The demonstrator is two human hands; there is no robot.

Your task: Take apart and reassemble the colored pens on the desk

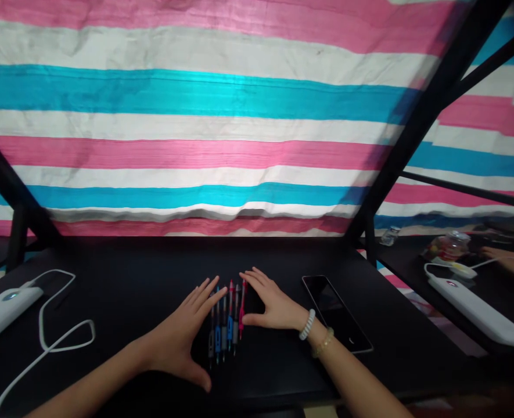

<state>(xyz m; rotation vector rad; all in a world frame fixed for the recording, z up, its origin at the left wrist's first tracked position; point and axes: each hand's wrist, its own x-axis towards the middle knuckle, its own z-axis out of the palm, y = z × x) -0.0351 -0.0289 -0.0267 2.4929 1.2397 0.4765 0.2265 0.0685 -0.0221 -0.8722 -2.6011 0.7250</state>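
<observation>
Several pens (223, 334) with blue, grey and pink parts lie side by side on the black table (152, 264), pointing away from me. My left hand (180, 328) is at the left of the row, thumb and fingers spread, its fingertips over or against the upper ends of the leftmost pens. On the other side, my right hand (274, 299) has its fingers stretched out around the rightmost, a pink pen (242, 307). Its thumb and fingertips are close to that pen; whether they touch it I cannot tell. Neither hand grips anything.
A dark phone (337, 313) lies right of my right wrist. At the left edge is a white power bank (6, 316) with a looping white cable (41, 325). On the neighbouring table are another white power bank (478, 307), a jar (450, 247) and another person's hand (507, 258).
</observation>
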